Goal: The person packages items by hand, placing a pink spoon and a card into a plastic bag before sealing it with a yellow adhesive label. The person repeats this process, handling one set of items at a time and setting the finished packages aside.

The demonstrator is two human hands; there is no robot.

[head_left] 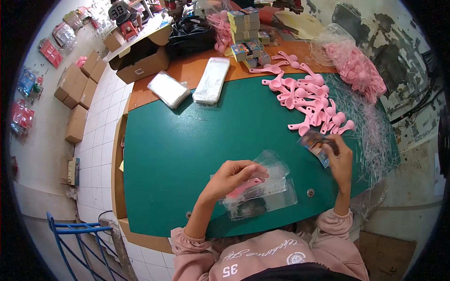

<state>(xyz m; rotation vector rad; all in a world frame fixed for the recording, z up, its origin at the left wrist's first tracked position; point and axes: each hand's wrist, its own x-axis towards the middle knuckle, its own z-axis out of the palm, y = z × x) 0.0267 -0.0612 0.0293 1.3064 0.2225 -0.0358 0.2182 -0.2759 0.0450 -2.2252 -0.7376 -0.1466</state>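
My left hand (236,175) is closed over a pink spoon (246,187), above several clear plastic bags (274,189) near the front of the green table. Its fingers seem to pinch the bag around the spoon. On the right, my right hand (337,154) grips a small printed card packet (318,147), slightly blurred. Just beyond that hand lies a loose pile of pink spoons (307,100).
Two stacks of clear bags, left (169,89) and right (212,80), lie at the back. Behind the spoons stand bundled cards (244,28). A bag of pink spoons (356,68) and plastic strips (372,136) line the right edge. A person (124,13) sits far off.
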